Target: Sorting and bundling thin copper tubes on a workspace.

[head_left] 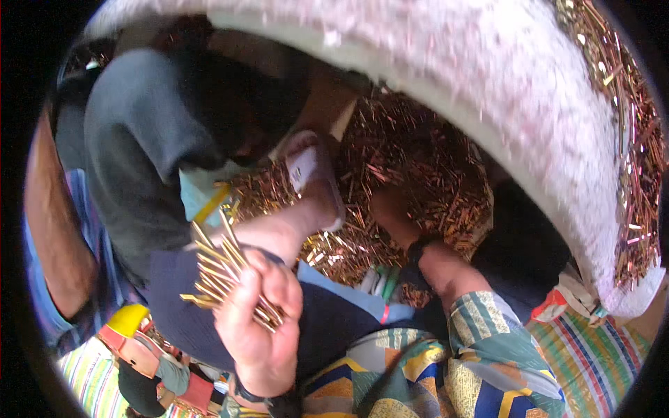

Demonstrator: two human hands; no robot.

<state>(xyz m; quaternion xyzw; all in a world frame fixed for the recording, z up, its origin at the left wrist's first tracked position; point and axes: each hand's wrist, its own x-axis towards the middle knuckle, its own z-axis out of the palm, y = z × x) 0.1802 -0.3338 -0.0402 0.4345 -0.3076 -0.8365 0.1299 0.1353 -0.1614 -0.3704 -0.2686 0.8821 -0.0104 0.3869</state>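
Note:
My left hand (261, 327), with a dark band at the wrist, is closed around a bunch of slim gold-coloured metal rods (221, 272). Their ends fan out to the upper left and a few stick out below the fingers. My right arm reaches forward in a patterned sleeve (484, 317). At its end my right hand (394, 212) is in shadow, low over a wide heap of similar rods (425, 153). Blur and darkness hide its fingers, so I cannot tell whether it holds any.
A pale fuzzy rim (488, 63) arches over the heap, with more rods (637, 174) beyond it. Someone in a dark top (150, 132) sits at the left, near a bare limb with a whitish covering (310, 171). Striped sheeting (592, 362) lies at lower right.

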